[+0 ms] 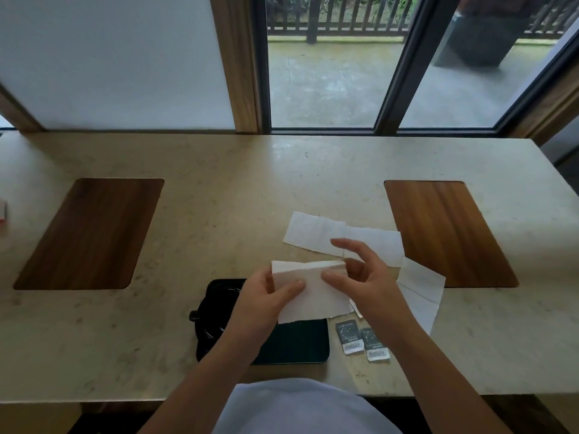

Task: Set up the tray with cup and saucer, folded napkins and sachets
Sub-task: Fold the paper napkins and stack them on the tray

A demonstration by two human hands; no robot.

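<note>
Just below the right hand [365, 285] lie two grey sachets [363, 339]; under both wrists sits the black tray [300, 343], cup and saucer [213, 311] at its left end. Left hand [266, 296] pinches the folded napkin [308, 289] — the right's thumb and forefinger nip its far corner. Beyond the fingers, flat napkins [326, 233].

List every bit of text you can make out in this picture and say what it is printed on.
None can be read.
Two grey sachets: a white band with dark lettering on each, upside down to the camera and too blurred to read.
Napkins, black tray, counter: no print visible.
</note>
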